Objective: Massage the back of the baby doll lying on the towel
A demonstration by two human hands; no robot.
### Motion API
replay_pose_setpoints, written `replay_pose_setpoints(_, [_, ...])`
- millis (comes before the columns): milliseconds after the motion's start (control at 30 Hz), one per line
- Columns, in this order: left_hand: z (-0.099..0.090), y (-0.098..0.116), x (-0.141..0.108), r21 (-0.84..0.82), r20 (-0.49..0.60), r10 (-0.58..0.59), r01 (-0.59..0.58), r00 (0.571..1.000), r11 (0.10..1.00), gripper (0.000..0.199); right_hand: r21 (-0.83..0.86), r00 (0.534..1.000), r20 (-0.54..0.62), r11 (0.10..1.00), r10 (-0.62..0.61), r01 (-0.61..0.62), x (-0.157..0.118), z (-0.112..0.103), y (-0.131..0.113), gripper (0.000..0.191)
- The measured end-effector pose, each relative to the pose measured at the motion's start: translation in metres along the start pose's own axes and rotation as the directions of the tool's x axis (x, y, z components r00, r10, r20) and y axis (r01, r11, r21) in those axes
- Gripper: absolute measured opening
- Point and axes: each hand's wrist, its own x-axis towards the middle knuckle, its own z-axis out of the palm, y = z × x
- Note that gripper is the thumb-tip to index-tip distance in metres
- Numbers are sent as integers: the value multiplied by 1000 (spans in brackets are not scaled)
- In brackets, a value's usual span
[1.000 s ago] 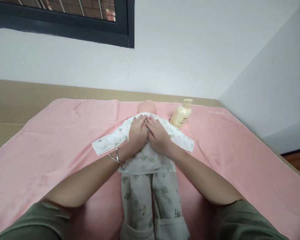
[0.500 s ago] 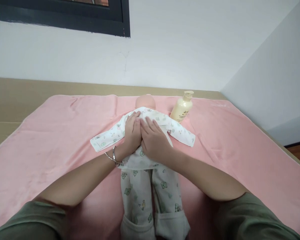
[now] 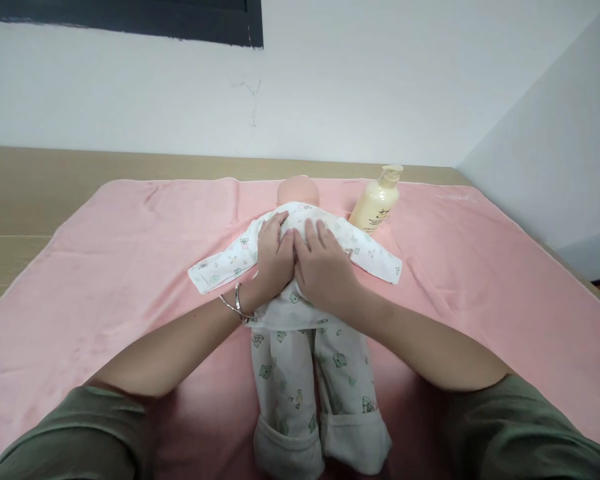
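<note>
A baby doll [image 3: 299, 191] lies stretched out with its head at the far end, dressed in a white printed top [image 3: 300, 313] and matching trousers [image 3: 285, 373] with turned-up cuffs. My left hand [image 3: 276, 257] rests flat on the upper torso, fingers extended. Against its thumb side, my right hand [image 3: 325, 270] lies flat on the same part of the top, its fingers slightly spread. Both hands press on the cloth and hold nothing. The doll's sleeves spread out to either side. Two silver bangles [image 3: 237, 303] circle my left wrist.
Under the doll is a pink blanket [image 3: 130, 267] on a wooden surface [image 3: 40, 180]. A pale yellow pump bottle [image 3: 377, 200] stands tilted-looking beyond the right sleeve. Behind rises a white wall [image 3: 355, 87], with a dark window frame [image 3: 180, 20] at upper left.
My view has tipped slightly down and left, so everything sits higher and further right. Both hands stay on the upper torso, with little visible movement over the cloth.
</note>
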Motion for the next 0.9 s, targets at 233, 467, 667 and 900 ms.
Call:
replay_pose_setpoints(233, [2,1,1,69,18,117,-118,993,991,39,223,996,84,974,25,-43,40,8,51,61])
replay_pose_setpoints(467, [2,-1,5,15,-7,16,-16,1000,1000,38,41,998,-5,998,55,-54,15,0,20,60])
replay_pose_setpoints(667, [2,-1,8,-12,-33,-72,72,997,997,40,118,994,79,991,-73,64,11,1,13,59])
replay_pose_setpoints(900, [1,3,5,58,-17,-11,12,1000,998,41,114,969,132,968,209,-224,43,1,56,65])
